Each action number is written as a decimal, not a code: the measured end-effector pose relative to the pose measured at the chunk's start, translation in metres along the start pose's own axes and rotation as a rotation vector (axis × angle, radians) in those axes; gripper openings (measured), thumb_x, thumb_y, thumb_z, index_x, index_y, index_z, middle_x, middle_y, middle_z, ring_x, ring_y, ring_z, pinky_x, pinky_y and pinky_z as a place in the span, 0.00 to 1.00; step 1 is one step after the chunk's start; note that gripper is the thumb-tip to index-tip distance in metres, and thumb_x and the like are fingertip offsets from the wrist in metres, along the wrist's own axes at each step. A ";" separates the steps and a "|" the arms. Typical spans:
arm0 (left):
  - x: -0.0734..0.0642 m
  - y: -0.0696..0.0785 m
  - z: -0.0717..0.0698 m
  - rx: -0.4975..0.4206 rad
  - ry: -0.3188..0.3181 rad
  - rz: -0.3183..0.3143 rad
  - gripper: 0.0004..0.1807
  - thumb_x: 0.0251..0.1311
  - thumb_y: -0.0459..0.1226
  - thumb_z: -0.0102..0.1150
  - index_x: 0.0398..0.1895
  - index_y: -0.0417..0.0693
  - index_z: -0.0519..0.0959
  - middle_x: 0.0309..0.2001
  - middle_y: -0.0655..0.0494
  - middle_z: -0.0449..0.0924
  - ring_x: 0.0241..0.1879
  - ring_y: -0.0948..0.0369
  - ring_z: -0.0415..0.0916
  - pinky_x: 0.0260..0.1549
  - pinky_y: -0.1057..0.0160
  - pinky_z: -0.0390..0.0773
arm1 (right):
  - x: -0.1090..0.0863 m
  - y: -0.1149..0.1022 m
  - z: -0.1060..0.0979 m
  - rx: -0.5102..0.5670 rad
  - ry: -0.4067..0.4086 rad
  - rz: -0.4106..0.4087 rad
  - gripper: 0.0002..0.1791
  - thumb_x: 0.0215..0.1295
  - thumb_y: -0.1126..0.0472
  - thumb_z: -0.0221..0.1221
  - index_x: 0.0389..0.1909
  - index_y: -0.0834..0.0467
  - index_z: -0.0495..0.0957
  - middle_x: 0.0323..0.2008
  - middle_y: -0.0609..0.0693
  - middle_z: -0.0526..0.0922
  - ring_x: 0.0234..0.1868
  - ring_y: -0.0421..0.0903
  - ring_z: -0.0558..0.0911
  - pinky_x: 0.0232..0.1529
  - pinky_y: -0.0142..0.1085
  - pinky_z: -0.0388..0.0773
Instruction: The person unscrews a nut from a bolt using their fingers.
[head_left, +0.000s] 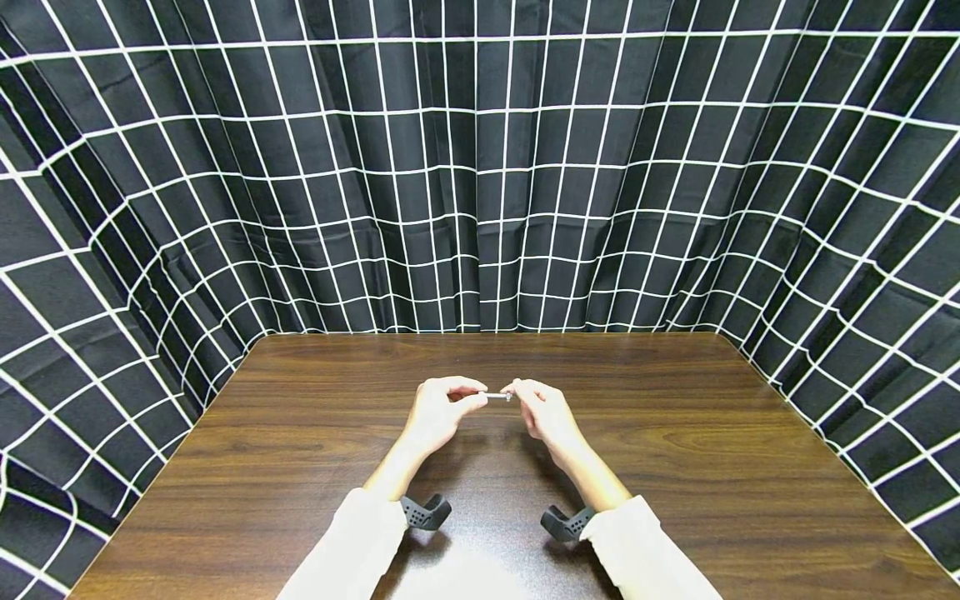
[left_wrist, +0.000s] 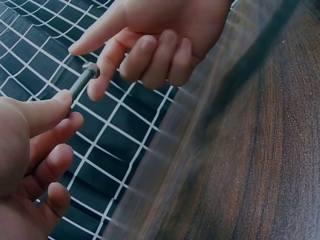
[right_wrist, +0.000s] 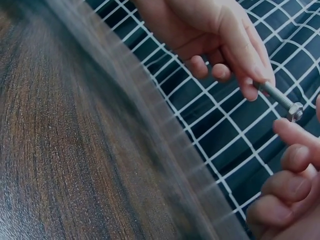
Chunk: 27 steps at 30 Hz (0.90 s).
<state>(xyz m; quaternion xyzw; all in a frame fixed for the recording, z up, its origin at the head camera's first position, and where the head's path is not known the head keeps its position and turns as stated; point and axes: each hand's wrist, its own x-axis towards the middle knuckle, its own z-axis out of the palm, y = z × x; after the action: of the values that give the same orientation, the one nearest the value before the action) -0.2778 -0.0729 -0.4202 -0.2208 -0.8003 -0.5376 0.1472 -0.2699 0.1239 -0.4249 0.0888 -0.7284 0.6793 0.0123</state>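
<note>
A slim metal bolt point(head_left: 497, 396) with a threaded shank point(left_wrist: 81, 84) is held up over the table between both hands. My left hand point(head_left: 437, 410) pinches its left part between thumb and index finger, hiding that end. At the right end sits a hexagonal metal piece point(right_wrist: 296, 111). Around this piece my right hand point(head_left: 546, 415) has its thumb and index finger spread, the thumb tip a little apart from it and the index fingertip point(right_wrist: 282, 127) right at its edge. The other fingers of the right hand are bent toward the palm.
A brown wood-grain table point(head_left: 337, 375) lies beneath the hands. Dark curtain point(head_left: 480, 167) with a white grid surrounds its back and sides. Each wrist wears a dark strap mount, the left mount point(head_left: 426, 512) and the right mount point(head_left: 566, 523), below white sleeves.
</note>
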 end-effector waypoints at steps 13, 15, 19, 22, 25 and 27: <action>-0.001 -0.001 0.000 0.009 -0.017 -0.003 0.06 0.54 0.35 0.70 0.36 0.48 0.86 0.31 0.62 0.86 0.30 0.66 0.80 0.30 0.65 0.77 | -0.004 -0.002 0.004 -0.091 -0.002 0.050 0.26 0.72 0.49 0.51 0.23 0.66 0.79 0.08 0.43 0.61 0.11 0.37 0.54 0.12 0.29 0.49; -0.002 -0.001 0.000 0.013 -0.020 0.005 0.06 0.55 0.35 0.69 0.36 0.48 0.86 0.31 0.62 0.86 0.30 0.66 0.80 0.30 0.64 0.77 | -0.004 -0.002 0.004 -0.100 -0.006 0.042 0.25 0.72 0.49 0.52 0.22 0.65 0.80 0.08 0.42 0.60 0.11 0.37 0.54 0.12 0.29 0.50; -0.002 -0.001 0.000 0.015 -0.016 0.023 0.06 0.54 0.35 0.69 0.36 0.47 0.86 0.31 0.61 0.86 0.29 0.66 0.80 0.30 0.63 0.77 | -0.005 -0.003 0.004 -0.102 -0.014 0.020 0.23 0.71 0.52 0.54 0.22 0.65 0.80 0.07 0.41 0.59 0.11 0.36 0.55 0.13 0.29 0.50; -0.002 -0.001 0.000 0.015 -0.018 0.032 0.06 0.54 0.35 0.69 0.36 0.47 0.86 0.32 0.60 0.86 0.30 0.66 0.80 0.31 0.64 0.77 | -0.005 -0.003 0.003 -0.083 -0.018 0.015 0.21 0.70 0.54 0.56 0.24 0.66 0.79 0.07 0.40 0.59 0.11 0.36 0.55 0.14 0.29 0.50; -0.002 -0.001 0.000 0.015 -0.016 0.032 0.07 0.54 0.35 0.69 0.36 0.46 0.86 0.32 0.60 0.86 0.30 0.65 0.81 0.31 0.64 0.78 | -0.005 -0.004 0.003 -0.065 -0.024 0.015 0.19 0.70 0.55 0.57 0.26 0.68 0.79 0.08 0.40 0.59 0.11 0.36 0.55 0.14 0.29 0.50; -0.001 -0.002 0.000 0.014 -0.012 0.029 0.07 0.54 0.34 0.69 0.36 0.46 0.86 0.31 0.60 0.86 0.31 0.64 0.81 0.31 0.64 0.78 | -0.004 -0.004 0.003 -0.055 -0.031 0.015 0.19 0.70 0.56 0.57 0.28 0.69 0.79 0.09 0.41 0.59 0.12 0.36 0.55 0.14 0.29 0.50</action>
<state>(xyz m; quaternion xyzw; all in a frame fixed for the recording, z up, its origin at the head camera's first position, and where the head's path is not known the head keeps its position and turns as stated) -0.2776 -0.0740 -0.4219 -0.2344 -0.8018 -0.5283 0.1517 -0.2647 0.1216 -0.4217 0.0936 -0.7475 0.6577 -0.0016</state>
